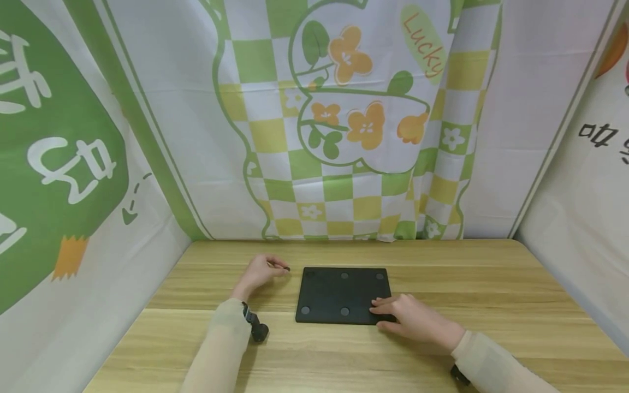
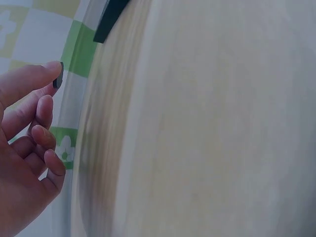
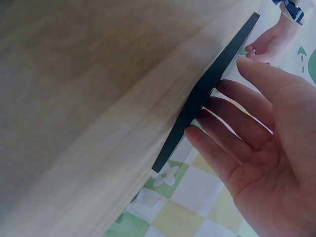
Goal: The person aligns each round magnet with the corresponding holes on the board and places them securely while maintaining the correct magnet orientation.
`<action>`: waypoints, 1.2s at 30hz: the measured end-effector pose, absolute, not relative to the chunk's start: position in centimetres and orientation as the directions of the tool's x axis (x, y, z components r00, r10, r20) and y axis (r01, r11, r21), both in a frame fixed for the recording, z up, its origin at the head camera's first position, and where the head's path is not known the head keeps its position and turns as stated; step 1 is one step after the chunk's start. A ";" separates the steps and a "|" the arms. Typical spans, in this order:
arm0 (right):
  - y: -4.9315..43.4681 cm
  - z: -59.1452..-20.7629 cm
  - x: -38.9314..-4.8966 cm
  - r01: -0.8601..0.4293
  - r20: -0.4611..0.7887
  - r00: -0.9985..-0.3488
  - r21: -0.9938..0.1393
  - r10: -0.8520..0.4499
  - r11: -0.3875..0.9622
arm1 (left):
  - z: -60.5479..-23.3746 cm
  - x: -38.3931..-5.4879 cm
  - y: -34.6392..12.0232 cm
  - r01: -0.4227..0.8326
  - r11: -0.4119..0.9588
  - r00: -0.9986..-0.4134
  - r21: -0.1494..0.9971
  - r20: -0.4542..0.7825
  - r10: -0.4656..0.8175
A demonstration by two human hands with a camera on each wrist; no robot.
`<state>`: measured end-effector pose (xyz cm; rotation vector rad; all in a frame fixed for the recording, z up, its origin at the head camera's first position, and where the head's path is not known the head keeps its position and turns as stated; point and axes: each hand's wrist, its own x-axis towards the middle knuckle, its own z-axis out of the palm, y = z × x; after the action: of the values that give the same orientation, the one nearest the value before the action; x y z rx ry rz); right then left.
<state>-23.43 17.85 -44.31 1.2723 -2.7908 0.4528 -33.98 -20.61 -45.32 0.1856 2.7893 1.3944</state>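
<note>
A flat black rectangular board (image 1: 324, 295) lies on the wooden table, with several round grey pads on its upper face. At its upper left corner the round spot (image 1: 310, 274) looks darker than the pads. My left hand (image 1: 262, 272), just left of the board, pinches a small thin black disc (image 2: 58, 76) between thumb and forefinger; its other fingers curl loosely. On the board's lower right corner rest the fingertips of my right hand (image 1: 415, 319), which hide that corner. In the right wrist view its fingers reach along the board's edge (image 3: 197, 96).
The wooden table (image 1: 472, 289) runs back to a green and yellow checked curtain (image 1: 339, 207). Printed cloth walls (image 1: 162, 218) stand on both sides. A black wrist strap with a camera (image 1: 255, 325) sits on the left sleeve, another (image 1: 459, 375) on the right.
</note>
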 end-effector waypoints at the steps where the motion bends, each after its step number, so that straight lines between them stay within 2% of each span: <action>1: 17.9 -44.3 -23.4 -0.745 0.157 -0.662 -0.246 -0.733 0.620 | -45.3 -34.0 -20.5 0.096 0.589 -0.993 0.802 0.035 0.115; 21: 17.9 -44.4 -23.5 -0.771 0.205 -0.635 -0.228 -0.745 0.595 | -43.8 -34.1 -17.7 0.112 0.560 -0.991 0.821 0.047 0.129; 36: 18.0 -44.4 -23.6 -0.746 0.153 -0.660 -0.251 -0.735 0.617 | -44.2 -34.4 -16.7 0.151 0.552 -0.984 0.820 0.071 0.163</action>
<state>-23.56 17.96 -44.39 1.2795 -2.7933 0.4581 -34.38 -16.72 -44.25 0.2783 2.7556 1.4545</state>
